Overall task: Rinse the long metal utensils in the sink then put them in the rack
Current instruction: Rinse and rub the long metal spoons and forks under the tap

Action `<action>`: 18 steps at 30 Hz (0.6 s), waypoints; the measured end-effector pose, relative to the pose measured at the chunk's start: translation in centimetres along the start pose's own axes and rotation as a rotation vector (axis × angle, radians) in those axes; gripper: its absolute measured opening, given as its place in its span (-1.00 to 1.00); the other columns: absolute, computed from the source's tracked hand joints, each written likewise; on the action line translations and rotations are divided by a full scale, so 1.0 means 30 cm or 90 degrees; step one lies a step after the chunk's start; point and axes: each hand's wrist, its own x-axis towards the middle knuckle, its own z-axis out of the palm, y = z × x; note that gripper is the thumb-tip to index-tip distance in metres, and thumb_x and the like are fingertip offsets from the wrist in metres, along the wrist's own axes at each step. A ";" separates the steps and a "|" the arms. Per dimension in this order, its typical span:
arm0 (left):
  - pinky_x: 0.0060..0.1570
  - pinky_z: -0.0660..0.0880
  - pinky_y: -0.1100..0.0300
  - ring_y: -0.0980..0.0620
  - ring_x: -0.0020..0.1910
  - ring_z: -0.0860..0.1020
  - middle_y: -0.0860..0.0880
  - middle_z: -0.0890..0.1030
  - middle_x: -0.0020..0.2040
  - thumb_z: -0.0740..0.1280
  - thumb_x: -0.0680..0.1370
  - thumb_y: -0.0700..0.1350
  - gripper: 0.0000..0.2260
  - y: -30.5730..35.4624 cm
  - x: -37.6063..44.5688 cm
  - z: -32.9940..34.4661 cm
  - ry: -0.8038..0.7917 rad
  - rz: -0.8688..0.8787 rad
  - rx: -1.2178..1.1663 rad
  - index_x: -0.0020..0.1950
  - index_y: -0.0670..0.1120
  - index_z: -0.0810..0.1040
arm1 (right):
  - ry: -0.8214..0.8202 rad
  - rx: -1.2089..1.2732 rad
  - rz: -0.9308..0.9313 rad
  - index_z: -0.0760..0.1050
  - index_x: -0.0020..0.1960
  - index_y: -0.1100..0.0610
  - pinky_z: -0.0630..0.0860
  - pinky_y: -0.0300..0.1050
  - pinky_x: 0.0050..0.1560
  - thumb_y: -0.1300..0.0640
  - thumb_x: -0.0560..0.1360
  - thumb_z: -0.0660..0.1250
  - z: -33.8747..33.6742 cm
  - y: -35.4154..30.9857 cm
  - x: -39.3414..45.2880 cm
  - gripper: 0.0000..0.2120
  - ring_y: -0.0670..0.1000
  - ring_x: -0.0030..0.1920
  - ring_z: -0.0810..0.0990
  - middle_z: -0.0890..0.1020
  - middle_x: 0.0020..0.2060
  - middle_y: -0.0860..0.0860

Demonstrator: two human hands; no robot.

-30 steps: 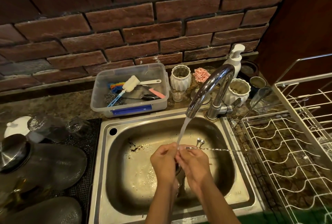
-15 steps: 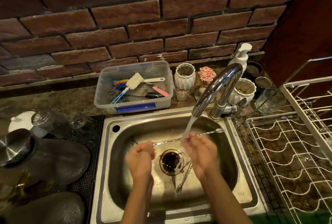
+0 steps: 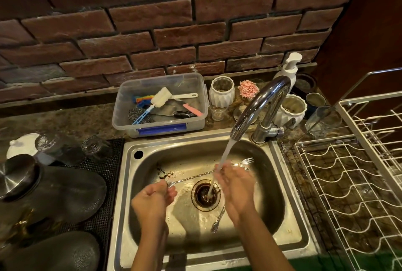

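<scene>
Over the steel sink (image 3: 289, 212), my left hand (image 3: 153, 200) pinches one end of a long twisted metal utensil (image 3: 193, 176). It stretches right, under the stream from the tap (image 3: 258, 109). Its forked tip (image 3: 248, 160) shows past my right hand (image 3: 236, 186), which is curled around the shaft near that end, in the water. A small fork (image 3: 218, 219) lies on the sink floor beside the drain (image 3: 205, 194). The white wire rack (image 3: 348, 183) stands to the right of the sink.
A clear plastic tub (image 3: 159, 127) with brushes and scourers sits behind the sink. White ribbed pots (image 3: 221, 91), a soap pump (image 3: 287, 70) and glasses (image 3: 322, 120) crowd the counter around the tap. Upturned glasses and dark dishes (image 3: 65, 190) rest on a black mat at left.
My hands were together at the middle of the utensil under the stream. They have slid apart along it, the left to the left end, the right staying under the water.
</scene>
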 end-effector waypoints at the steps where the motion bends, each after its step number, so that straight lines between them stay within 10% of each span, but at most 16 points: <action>1: -0.45 0.59 0.32 -0.04 -0.36 0.65 -0.22 0.69 -0.28 0.37 0.58 -0.32 -0.94 -0.010 -0.003 0.003 -0.007 -0.001 0.011 -0.07 -0.28 0.63 | -0.027 -0.036 0.025 0.59 0.01 0.35 0.68 -0.12 -0.01 0.32 0.56 0.33 0.021 0.032 -0.017 -0.90 0.05 -0.04 0.75 0.73 -0.05 0.16; 18: -0.41 0.62 0.32 0.12 -0.51 0.64 -0.27 0.62 -0.22 0.33 0.60 -0.36 -0.94 -0.008 0.091 -0.225 0.071 0.009 -0.046 0.02 -0.34 0.58 | -0.016 -0.080 -0.045 0.62 -0.11 0.21 0.67 -0.08 -0.13 0.13 0.66 0.24 0.066 0.023 -0.010 -0.73 0.03 -0.28 0.70 0.70 -0.30 0.13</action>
